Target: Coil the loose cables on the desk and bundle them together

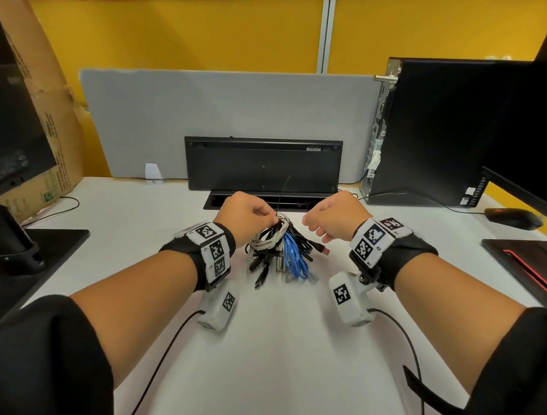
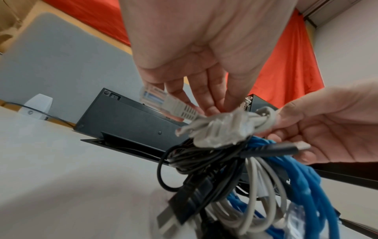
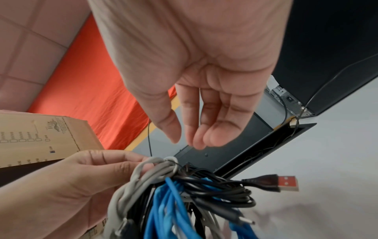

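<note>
A bundle of coiled cables in grey, black and blue hangs over the white desk, its lower end on the desk. My left hand pinches the grey cable wrapped round the bundle's top. A thin black tie sticks up from that point. My right hand hovers just right of the bundle, fingers loosely curled and holding nothing. A red USB plug juts from the bundle's right side. The left hand shows beside the grey loop.
A black flat panel leans against the grey divider behind an open cable slot. A PC tower, mouse and dark mat lie right. A monitor stand and cardboard box stand left.
</note>
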